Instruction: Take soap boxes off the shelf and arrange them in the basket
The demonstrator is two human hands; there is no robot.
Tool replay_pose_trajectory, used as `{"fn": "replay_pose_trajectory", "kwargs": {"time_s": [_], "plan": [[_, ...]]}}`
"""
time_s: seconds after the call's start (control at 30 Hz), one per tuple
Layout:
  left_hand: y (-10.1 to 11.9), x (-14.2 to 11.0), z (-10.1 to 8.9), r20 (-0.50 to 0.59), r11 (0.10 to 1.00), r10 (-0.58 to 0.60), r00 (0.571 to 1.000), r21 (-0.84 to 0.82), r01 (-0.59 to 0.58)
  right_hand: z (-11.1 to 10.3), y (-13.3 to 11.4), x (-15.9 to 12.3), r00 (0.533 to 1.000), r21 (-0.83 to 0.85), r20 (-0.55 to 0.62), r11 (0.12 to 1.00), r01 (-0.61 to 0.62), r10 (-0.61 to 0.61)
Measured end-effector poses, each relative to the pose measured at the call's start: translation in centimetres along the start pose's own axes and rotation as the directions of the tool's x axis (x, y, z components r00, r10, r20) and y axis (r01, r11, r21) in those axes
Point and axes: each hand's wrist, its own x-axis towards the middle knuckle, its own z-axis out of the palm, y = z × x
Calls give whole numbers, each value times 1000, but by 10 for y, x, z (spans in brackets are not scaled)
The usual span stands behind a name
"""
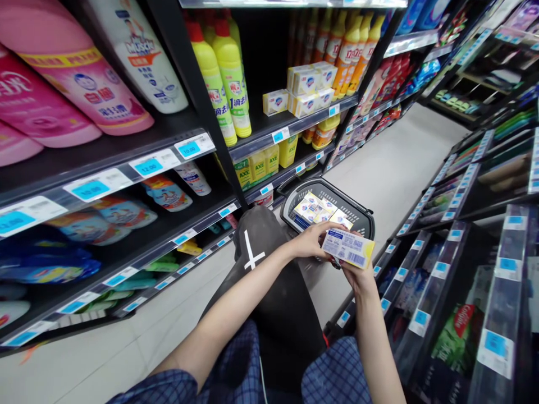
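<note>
Both my hands hold one soap box point(347, 249), white and yellow with blue print and a barcode facing up. My left hand point(311, 240) grips its left end, and my right hand point(357, 276) supports it from below and the right. Some fingertips are hidden behind the box. Just beyond my hands a dark grey shopping basket point(356, 197) stands on the floor, holding several similar soap boxes point(311, 206). More soap boxes point(309, 84) are stacked on the shelf ahead, with a single box point(275, 102) at their left.
Yellow-green bottles point(233, 78) and orange bottles point(351, 50) flank the shelved soap. Large pink bottles point(80, 67) fill the near left shelf. Shelves with price tags point(497, 348) line the right side. My bent knee point(256, 235) is beside the basket, and the pale aisle floor point(404, 151) runs beyond.
</note>
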Motion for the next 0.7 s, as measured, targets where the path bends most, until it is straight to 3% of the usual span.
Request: {"fn": "replay_pose_trajectory", "kwargs": {"time_s": [0.17, 0.37, 0.57, 0.7], "plan": [[1, 0, 2, -33, 999, -18, 999, 29, 19, 0, 4, -3, 997, 43, -61, 998, -37, 40], [-3, 0, 4, -84, 964, -264, 961, -68, 259, 11, 4, 2, 995, 132, -49, 988, -76, 84], [-4, 3, 2, -10, 815, -512, 859, -321, 483, 10, 13, 9, 985, 115, -133, 989, -94, 109], [-5, 2, -3, 189, 652, -628, 755, -403, 642, 12, 19, 10, 981, 108, -176, 992, -61, 80]]}}
